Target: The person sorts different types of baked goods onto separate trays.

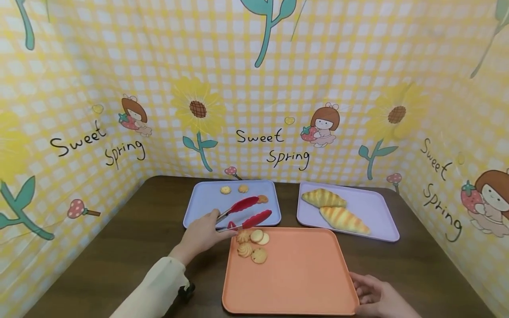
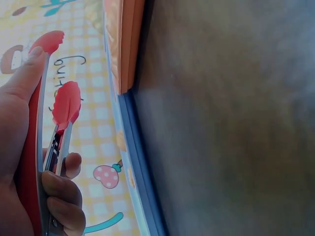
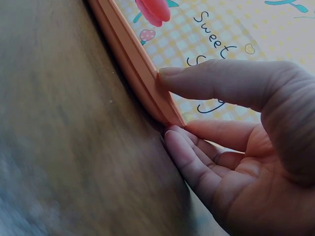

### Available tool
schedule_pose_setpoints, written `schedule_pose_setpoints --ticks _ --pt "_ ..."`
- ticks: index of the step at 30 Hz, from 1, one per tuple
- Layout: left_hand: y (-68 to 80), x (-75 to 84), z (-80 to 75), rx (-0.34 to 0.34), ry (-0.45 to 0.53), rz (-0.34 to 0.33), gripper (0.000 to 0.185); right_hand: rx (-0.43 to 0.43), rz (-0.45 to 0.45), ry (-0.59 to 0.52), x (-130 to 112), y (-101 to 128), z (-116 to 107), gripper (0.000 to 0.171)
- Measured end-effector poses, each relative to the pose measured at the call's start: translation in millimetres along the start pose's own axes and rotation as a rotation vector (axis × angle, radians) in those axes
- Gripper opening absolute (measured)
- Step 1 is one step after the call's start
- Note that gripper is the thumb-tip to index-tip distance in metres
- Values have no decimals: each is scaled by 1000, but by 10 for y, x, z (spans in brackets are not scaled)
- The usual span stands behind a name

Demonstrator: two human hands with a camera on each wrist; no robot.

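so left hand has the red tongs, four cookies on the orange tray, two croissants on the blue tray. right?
Not quite: the head view shows the two croissants on the purple tray, not the blue tray. The left hand holds the red tongs; four cookies lie on the orange tray.
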State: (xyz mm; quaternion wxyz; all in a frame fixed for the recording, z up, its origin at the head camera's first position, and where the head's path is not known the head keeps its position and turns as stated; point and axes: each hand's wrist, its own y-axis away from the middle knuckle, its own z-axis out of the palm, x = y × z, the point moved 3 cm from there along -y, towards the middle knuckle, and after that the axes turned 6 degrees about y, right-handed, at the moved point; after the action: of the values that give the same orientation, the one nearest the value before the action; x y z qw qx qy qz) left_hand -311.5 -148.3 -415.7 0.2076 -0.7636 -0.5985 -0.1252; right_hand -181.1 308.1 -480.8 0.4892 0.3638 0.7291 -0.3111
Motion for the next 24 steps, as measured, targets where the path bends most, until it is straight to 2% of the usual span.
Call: schedule_pose_setpoints --ticks 4,7,12,17,24 --pt "96 41 -69 23 -4 41 74 -14 11 -53 -38 -10 -22 64" --pt "198 43 -99 11 -12 47 69 -29 27 -73 -57 -21 -14 66" --pt "347 51 -103 -39 -29 31 69 -34 45 -71 -61 -16 3 67" --pt "451 77 -111 -66 -43 23 70 -30 24 -77 -58 -6 0 65" --pt "594 98 -143 -95 -75 80 71 -36 21 -112 -58 7 0 62"
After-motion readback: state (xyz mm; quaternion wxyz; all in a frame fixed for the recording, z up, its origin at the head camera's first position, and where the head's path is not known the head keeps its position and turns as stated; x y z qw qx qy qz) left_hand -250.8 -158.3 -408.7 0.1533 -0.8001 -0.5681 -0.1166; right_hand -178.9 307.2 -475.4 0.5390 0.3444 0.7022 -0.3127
